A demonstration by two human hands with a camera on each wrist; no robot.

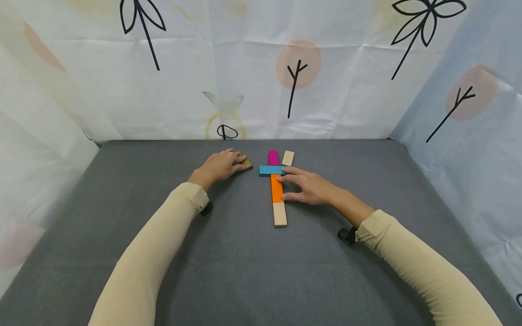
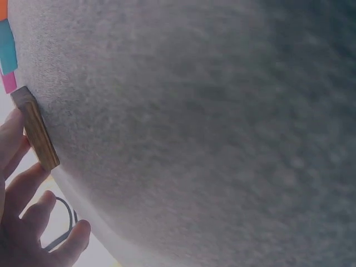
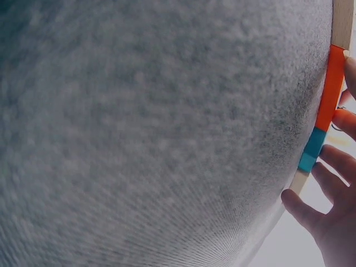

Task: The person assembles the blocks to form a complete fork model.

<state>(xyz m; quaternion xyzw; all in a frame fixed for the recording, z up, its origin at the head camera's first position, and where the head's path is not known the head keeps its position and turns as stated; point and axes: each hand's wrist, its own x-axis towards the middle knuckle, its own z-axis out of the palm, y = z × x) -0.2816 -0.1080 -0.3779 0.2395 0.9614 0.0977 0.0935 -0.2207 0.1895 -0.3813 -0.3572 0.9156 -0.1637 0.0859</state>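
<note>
My left hand (image 1: 220, 166) pinches a dark brown wooden block (image 1: 247, 164) between thumb and fingers, left of the other blocks. In the left wrist view, fingertips meet that block (image 2: 36, 128) near both ends. My right hand (image 1: 308, 187) has its fingers spread; they touch an orange block (image 1: 276, 189) and a blue block (image 1: 267, 170). The blue one lies crosswise between the orange block and a magenta block (image 1: 273, 157). A pale wooden block (image 1: 279, 215) continues the line at the near end. Another pale block (image 1: 287, 158) slants beside the magenta one, behind the right fingers.
Grey cloth covers the table (image 1: 244, 271), whose far edge lies just beyond the blocks. A white printed curtain (image 1: 253, 68) hangs behind and at both sides. Dark wrist devices (image 1: 347, 236) sit by the sleeve cuffs.
</note>
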